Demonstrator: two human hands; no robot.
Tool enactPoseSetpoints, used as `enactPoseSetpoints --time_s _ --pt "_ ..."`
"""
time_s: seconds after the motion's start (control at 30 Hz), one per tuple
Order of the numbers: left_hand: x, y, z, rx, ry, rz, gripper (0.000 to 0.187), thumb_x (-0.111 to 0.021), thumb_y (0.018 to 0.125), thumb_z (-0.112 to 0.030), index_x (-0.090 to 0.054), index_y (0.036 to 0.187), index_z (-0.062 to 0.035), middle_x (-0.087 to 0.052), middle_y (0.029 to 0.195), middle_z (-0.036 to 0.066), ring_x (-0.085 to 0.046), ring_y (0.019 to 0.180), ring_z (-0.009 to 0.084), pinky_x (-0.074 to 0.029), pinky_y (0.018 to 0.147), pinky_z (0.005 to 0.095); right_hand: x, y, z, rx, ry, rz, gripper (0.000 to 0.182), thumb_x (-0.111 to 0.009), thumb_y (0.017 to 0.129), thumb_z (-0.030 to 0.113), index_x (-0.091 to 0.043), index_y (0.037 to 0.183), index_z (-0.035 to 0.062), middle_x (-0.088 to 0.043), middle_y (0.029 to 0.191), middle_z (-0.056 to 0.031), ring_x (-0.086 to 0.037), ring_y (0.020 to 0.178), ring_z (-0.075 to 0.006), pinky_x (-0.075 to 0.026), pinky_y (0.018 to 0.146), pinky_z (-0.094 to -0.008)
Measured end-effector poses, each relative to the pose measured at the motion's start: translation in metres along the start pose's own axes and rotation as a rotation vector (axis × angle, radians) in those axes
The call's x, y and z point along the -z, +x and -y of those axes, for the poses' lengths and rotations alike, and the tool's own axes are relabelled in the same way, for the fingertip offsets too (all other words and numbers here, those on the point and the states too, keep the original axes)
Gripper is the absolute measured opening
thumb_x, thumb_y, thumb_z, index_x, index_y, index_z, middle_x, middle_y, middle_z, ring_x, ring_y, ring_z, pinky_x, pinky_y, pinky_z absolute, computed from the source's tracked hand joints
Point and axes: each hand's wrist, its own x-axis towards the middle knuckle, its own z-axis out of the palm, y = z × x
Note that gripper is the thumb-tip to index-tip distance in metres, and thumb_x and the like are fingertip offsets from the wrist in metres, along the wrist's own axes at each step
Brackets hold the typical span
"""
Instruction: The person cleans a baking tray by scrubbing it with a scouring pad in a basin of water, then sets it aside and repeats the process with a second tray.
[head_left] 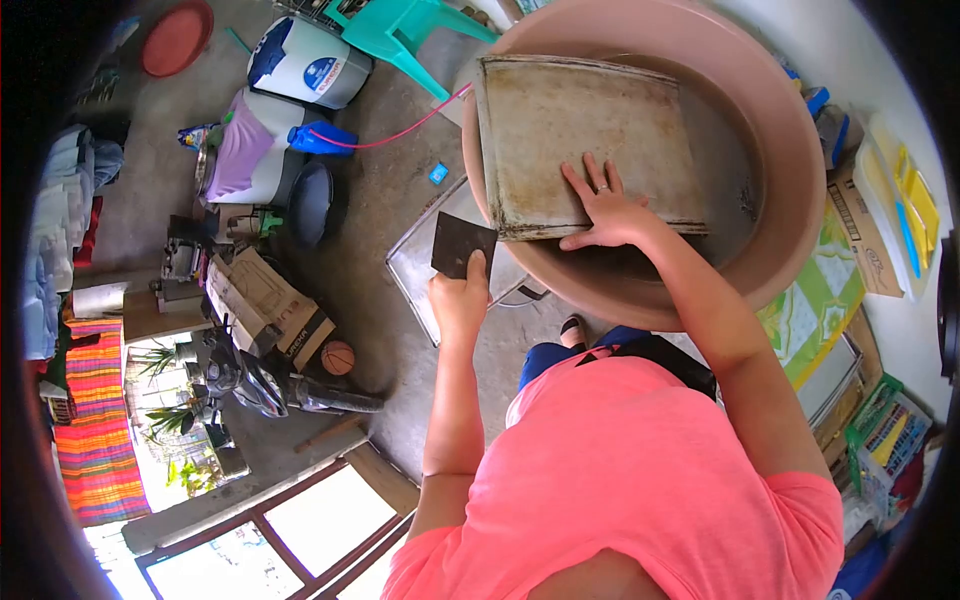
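A grimy metal baking tray (pixel 580 140) rests across a large brown plastic tub (pixel 790 190), its left end over the rim. My right hand (pixel 605 212) lies on the tray near its front edge, palm down and fingers spread. To the left, my left hand (pixel 462 298) grips a dark, flat, square piece (pixel 463 245) by its lower corner, thumb on the near face. That piece is held up beside the tray's front left corner. Murky water (pixel 735 150) shows in the tub beyond the tray.
Another metal tray (pixel 415 262) lies on the floor below my left hand. A pink hose (pixel 420 122) runs from a blue container (pixel 325 139) to the tub. Further left are a dark basin (pixel 310 203), cardboard boxes (pixel 275 300) and a motorcycle (pixel 260 375). A teal chair (pixel 405 35) stands behind.
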Motion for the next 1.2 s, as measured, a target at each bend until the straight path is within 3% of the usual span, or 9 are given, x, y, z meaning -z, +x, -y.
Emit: enactPoseSetpoints --time_s 0.17,0.27,0.3,0.4,0.53,0.87,1.1,1.2 --pt "-0.004 0.002 0.002 0.029 0.074 0.017 0.038 -0.064 0.086 -0.026 -0.063 0.062 0.0028 -0.057 0.047 0.01 -0.059 0.042 0.0191 -0.047 0.045 0.0352 0.004 -0.003 0.002 -0.006 -0.012 0.018 0.121 -0.079 0.062 0.056 0.0 0.151 0.0328 0.012 0.158 -0.0075 0.005 0.143 -0.0405 -0.019 0.095 -0.0808" --pt "-0.003 0.001 0.009 -0.1 0.07 -0.082 0.038 -0.064 0.086 -0.027 -0.063 0.064 0.0038 -0.057 0.047 0.011 -0.06 0.042 0.0203 -0.046 0.045 0.0361 0.006 -0.002 0.004 -0.007 -0.017 0.023 0.122 -0.08 0.062 0.055 0.0 0.151 0.0319 0.013 0.158 -0.0076 0.005 0.143 -0.0408 -0.02 0.095 -0.0803" --pt "-0.002 0.006 0.011 -0.097 0.195 -0.135 0.036 -0.064 0.086 -0.025 -0.063 0.064 0.0038 -0.058 0.048 0.01 -0.059 0.042 0.0185 -0.046 0.044 0.035 0.005 -0.002 0.003 -0.01 -0.015 0.023 0.122 -0.08 0.062 0.055 0.0 0.151 0.0318 0.013 0.158 -0.0076 0.005 0.143 -0.0408 -0.02 0.095 -0.0803" --pt "0.001 0.004 0.01 0.067 -0.099 -0.028 0.031 -0.065 0.086 -0.022 -0.063 0.068 0.0031 -0.058 0.05 0.007 -0.057 0.043 0.0157 -0.045 0.042 0.0331 0.004 -0.003 0.003 -0.002 -0.018 0.012 0.121 -0.08 0.062 0.055 -0.001 0.151 0.0315 0.013 0.158 -0.0079 0.005 0.143 -0.0408 -0.02 0.096 -0.0799" --pt "0.012 0.0 0.007 -0.022 -0.336 -0.053 0.017 -0.064 0.088 -0.016 -0.063 0.086 0.0006 -0.058 0.062 0.003 -0.051 0.045 0.0097 -0.043 0.04 0.0267 0.005 -0.004 0.004 -0.008 -0.02 0.027 0.121 -0.079 0.062 0.056 -0.001 0.151 0.0316 0.013 0.158 -0.0085 0.004 0.143 -0.041 -0.02 0.096 -0.0794" --pt "0.039 0.038 0.007 -0.146 -0.139 0.383 0.018 -0.065 0.088 -0.018 -0.061 0.089 -0.0011 -0.059 0.064 0.002 -0.054 0.048 0.0098 -0.044 0.044 0.0262 0.004 -0.001 0.003 -0.005 -0.023 0.014 0.123 -0.08 0.061 0.055 0.0 0.151 0.033 0.011 0.158 -0.0088 0.005 0.143 -0.0412 -0.02 0.095 -0.0797" --pt "0.038 0.061 0.013 -0.209 0.001 0.472 0.018 -0.066 0.088 -0.02 -0.062 0.089 -0.0026 -0.057 0.06 0.001 -0.052 0.048 0.009 -0.043 0.047 0.0271 0.004 -0.001 0.004 -0.006 -0.014 0.004 0.122 -0.08 0.061 0.055 -0.001 0.151 0.0329 0.01 0.158 -0.0083 0.005 0.143 -0.0413 -0.02 0.095 -0.0801" --pt "0.041 0.062 0.015 -0.196 -0.078 0.576 0.02 -0.067 0.088 -0.022 -0.062 0.088 -0.0029 -0.056 0.059 0.001 -0.052 0.048 0.0095 -0.043 0.047 0.0276 0.005 -0.002 0.004 -0.011 -0.007 0.014 0.122 -0.08 0.061 0.054 -0.001 0.151 0.0329 0.011 0.158 -0.0082 0.004 0.143 -0.0413 -0.02 0.095 -0.0803"
